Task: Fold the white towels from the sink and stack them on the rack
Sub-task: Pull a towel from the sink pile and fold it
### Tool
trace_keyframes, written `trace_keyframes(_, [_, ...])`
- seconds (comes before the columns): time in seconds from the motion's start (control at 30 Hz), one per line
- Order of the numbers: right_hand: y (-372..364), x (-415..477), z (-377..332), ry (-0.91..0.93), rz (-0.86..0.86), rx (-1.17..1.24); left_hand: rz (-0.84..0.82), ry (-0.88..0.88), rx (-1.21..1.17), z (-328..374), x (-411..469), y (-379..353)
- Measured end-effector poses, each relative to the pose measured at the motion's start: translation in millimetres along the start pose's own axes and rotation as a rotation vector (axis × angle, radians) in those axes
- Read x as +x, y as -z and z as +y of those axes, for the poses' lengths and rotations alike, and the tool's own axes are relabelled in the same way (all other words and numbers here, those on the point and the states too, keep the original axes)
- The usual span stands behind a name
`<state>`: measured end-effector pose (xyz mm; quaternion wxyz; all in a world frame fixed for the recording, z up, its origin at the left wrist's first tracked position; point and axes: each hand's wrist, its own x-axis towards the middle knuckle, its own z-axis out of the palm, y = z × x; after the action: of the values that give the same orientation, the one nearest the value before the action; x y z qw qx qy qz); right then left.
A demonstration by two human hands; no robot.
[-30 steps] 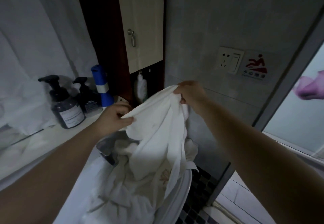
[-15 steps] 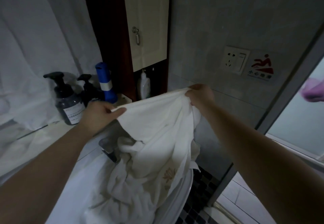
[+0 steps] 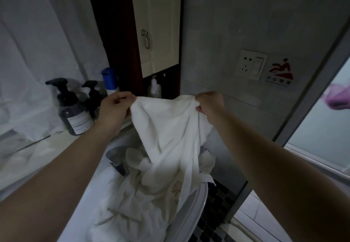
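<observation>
Hands spread wider; left hand (image 3: 115,109), right hand (image 3: 209,105) grip pinching towel (image 3: 170,137) (dim bathroom) above sink (image 3: 191,209).

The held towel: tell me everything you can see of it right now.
The towel is white, soft terry-like cloth with a faint tan embroidered motif near its lower part. It is unfolded and creased, hanging lengthwise. The left hand pinches one top corner, the right hand the other, with the top edge stretched between them. Its lower end drapes onto the pile of other white towels in the sink.
</observation>
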<state>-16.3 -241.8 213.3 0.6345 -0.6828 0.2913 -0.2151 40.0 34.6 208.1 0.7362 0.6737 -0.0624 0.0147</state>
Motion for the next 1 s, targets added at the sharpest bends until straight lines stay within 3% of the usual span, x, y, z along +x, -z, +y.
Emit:
trace_keyframes(0.13, [-9,-8,-8,0.009,-0.079,0.073,0.006,0.015,-0.001,5,-3,-28])
trace_keyframes(0.3, [-18,-23,-20,0.146,-0.192,0.072,-0.069,0.020,0.046,6,-15,-59])
trace_keyframes(0.5, [-26,-44,-20,0.411,-0.319,-0.218,-0.137,-0.029,0.116,14,-32,-86])
trace_keyframes(0.8, [-22,-59,-18,0.548,-0.308,-0.448,-0.139,-0.198,0.365,10,-42,-80])
trace_keyframes(1.0, [-17,-66,-20,0.604,-0.368,-0.479,-0.217,-0.046,0.204,13,-38,-74])
